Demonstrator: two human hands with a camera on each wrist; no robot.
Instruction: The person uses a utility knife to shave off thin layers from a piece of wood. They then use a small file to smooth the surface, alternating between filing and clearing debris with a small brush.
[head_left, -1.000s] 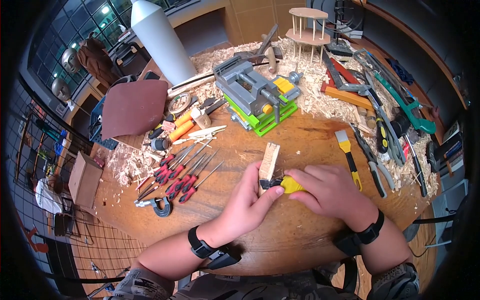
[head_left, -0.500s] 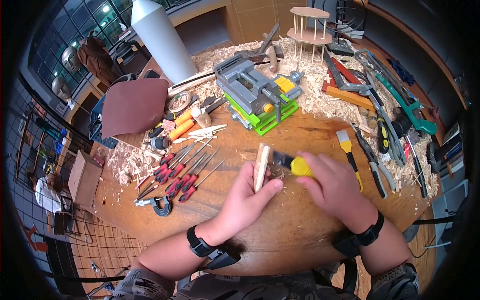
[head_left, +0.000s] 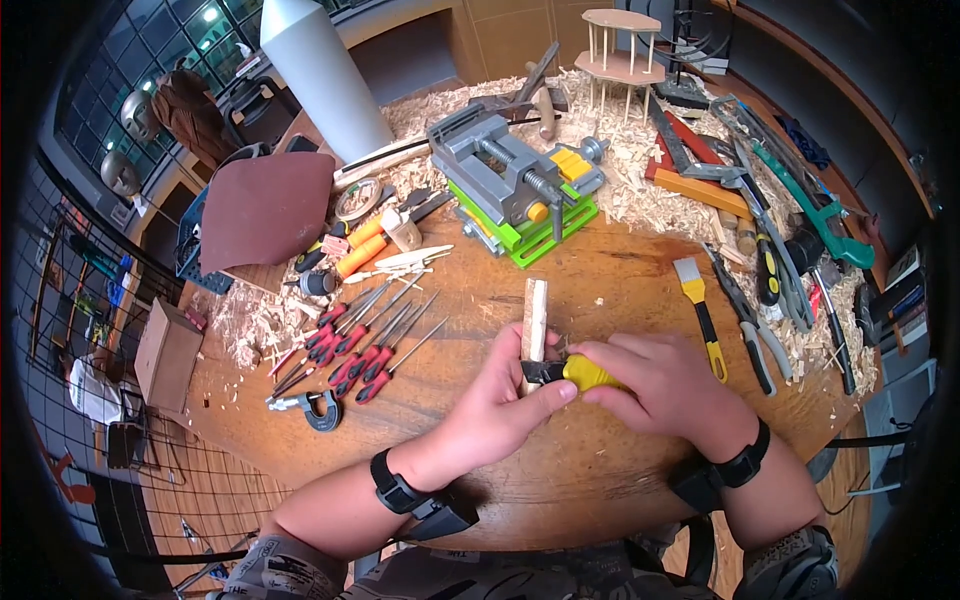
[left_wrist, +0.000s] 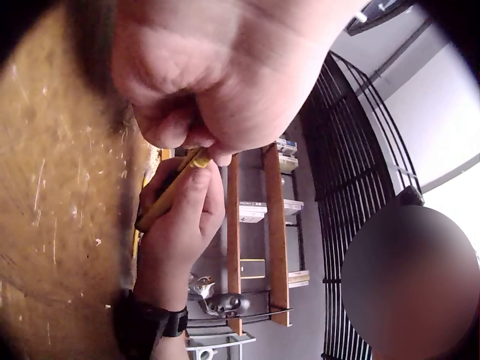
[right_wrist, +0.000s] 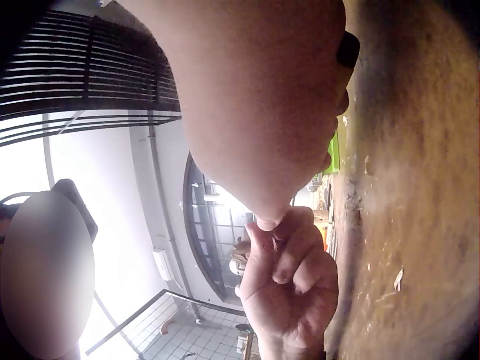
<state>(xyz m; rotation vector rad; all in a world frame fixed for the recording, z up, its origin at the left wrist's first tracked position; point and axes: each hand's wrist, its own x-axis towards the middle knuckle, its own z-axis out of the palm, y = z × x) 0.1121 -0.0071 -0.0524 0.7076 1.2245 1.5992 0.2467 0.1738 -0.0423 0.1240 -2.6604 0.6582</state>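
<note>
Wooden tabletop (head_left: 590,490) under shavings (head_left: 640,205), pale wood strip (head_left: 535,318) gripped in left hand (head_left: 497,408), yellow-handled tool (head_left: 588,372) clasped in right hand (head_left: 665,385), dark blade (head_left: 538,371) across strip

A multi-paned window (head_left: 100,95), dark but for a few glowing lights, fills the upper left. Wood-edged shelves (left_wrist: 277,240) stand along a grey wall (left_wrist: 311,262), under a black slatted grille (left_wrist: 360,165). The brown wooden table (head_left: 590,475) stands above a plank floor (head_left: 848,480), a black wire grid (head_left: 100,440) beside it.
</note>
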